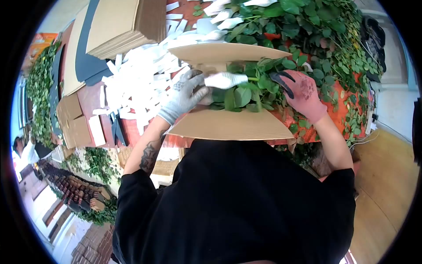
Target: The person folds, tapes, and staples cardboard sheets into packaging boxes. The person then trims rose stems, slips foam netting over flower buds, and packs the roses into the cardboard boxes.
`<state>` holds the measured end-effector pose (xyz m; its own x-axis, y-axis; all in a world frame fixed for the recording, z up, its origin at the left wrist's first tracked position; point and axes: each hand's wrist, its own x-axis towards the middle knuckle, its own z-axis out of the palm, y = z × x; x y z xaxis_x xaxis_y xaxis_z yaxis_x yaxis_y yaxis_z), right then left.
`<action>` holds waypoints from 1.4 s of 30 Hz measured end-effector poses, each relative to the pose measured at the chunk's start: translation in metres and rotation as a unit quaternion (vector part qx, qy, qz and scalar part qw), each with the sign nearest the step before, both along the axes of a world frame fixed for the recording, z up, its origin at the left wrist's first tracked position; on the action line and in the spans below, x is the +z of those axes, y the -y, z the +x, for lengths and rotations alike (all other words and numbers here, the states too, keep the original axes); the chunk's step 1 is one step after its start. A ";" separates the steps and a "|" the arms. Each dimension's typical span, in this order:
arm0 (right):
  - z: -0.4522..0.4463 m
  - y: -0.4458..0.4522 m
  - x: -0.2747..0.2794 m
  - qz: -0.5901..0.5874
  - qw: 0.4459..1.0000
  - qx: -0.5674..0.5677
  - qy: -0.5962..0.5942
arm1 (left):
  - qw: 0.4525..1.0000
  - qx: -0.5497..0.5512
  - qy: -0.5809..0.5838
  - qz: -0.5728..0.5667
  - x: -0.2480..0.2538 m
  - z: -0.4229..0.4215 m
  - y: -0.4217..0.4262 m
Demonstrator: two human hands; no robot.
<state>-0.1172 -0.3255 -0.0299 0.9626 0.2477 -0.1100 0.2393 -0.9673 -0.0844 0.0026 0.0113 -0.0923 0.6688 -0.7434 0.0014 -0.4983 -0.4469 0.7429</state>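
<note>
My left hand (183, 93), in a pale grey glove, is at the left end of the open cardboard wrap, its thumb apart from its fingers. Beside those fingertips is a flower head in a white foam net (226, 80), blurred by motion. Its green stem (253, 79) runs right through leaves toward my right hand (303, 93). That hand wears a pink glove with dark fingertips, its fingers curled on the stem among the foliage. Leafy stems (242, 96) lie inside the cardboard wrap (233, 124), between its raised front and back flaps.
White paper strips (140, 81) are heaped at left, near black scissors (117, 130). Behind them is a stack of cardboard sheets (118, 26). Leafy stems (299, 22) and more netted flower heads (224, 15) cover the table's (288, 119) back and right. A person (30, 152) is far left.
</note>
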 end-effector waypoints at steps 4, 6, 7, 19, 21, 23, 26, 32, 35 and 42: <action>-0.003 -0.029 0.005 -0.132 0.983 0.124 -0.007 | 0.996 0.013 0.038 0.080 0.001 0.008 -0.001; 0.010 -0.049 0.028 -0.111 0.988 0.105 -0.016 | 0.996 0.000 0.081 0.036 0.000 0.009 0.003; 0.017 -0.058 0.037 -0.091 0.992 0.081 -0.025 | 0.996 0.003 0.081 0.036 -0.002 0.011 0.006; 0.066 -0.100 -0.024 0.096 0.985 0.049 -0.134 | 0.972 0.109 -0.204 0.050 0.012 0.004 -0.002; 0.069 -0.097 -0.017 0.078 0.995 0.017 -0.053 | 0.989 0.027 -0.141 0.044 -0.001 -0.001 -0.005; 0.070 -0.101 -0.012 0.071 0.997 0.017 -0.015 | 0.994 0.010 -0.098 0.040 0.002 -0.006 -0.003; 0.072 -0.107 -0.035 0.075 0.992 0.088 -0.040 | 0.992 -0.016 -0.107 0.058 -0.006 -0.007 -0.003; 0.077 -0.110 -0.062 0.015 0.994 0.110 0.014 | 0.985 0.030 -0.141 0.099 -0.003 -0.014 -0.002; 0.076 -0.111 -0.074 -0.050 0.985 0.160 0.028 | 0.988 0.017 -0.121 0.098 0.001 -0.012 0.000; 0.067 -0.115 -0.038 0.058 0.967 0.218 0.116 | 0.998 0.011 -0.044 0.054 0.006 0.002 -0.007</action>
